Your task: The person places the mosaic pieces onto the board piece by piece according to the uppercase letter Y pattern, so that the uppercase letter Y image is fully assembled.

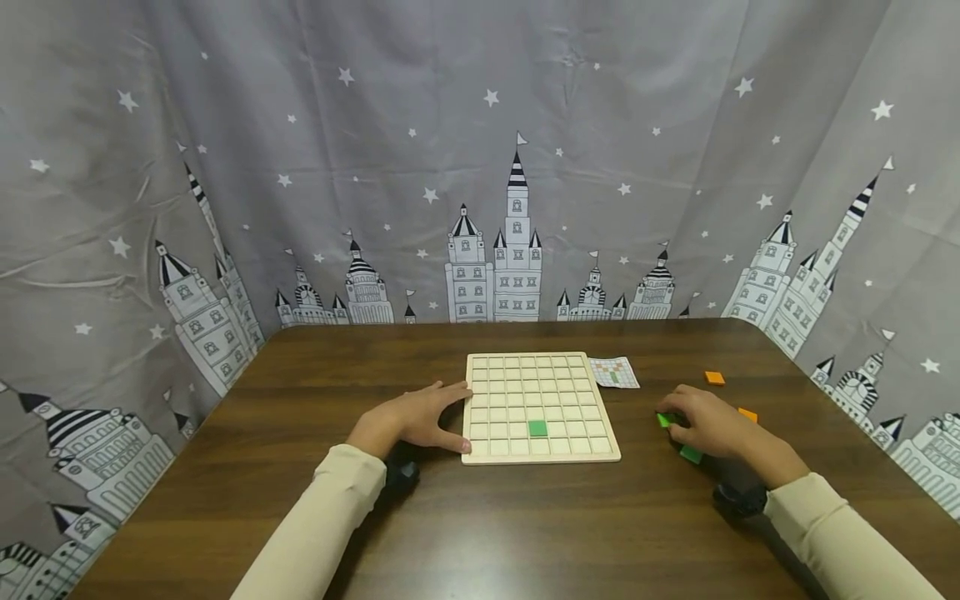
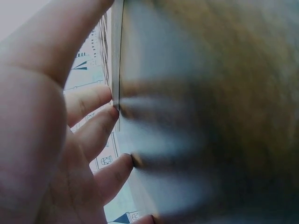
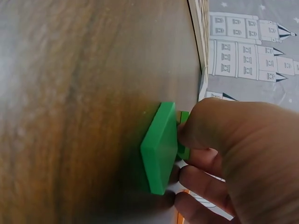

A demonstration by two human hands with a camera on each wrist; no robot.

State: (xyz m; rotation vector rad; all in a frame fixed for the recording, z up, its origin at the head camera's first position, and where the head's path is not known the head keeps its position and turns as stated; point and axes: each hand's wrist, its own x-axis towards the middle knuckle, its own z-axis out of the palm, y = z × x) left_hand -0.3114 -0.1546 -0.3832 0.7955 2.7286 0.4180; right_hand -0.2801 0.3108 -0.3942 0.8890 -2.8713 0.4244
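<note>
From the head view, the right hand (image 1: 707, 421) hides part of the bright green tile (image 1: 663, 421) and some of the dark green tile (image 1: 691, 454); an orange tile (image 1: 748, 414) is partly covered too. The printed card (image 1: 615, 373) is too small to read (I cannot count its squares). The left wrist view blurs the surface (image 2: 243, 93) and crops the left hand (image 1: 422, 416).

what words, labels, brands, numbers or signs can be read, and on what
None readable.
Pale wooden grid board, green square tile in it: no text seen.
Grey fabric curtain: only castles and stars, no lettering seen.
White paper card with coloured squares: too small to tell.
</note>
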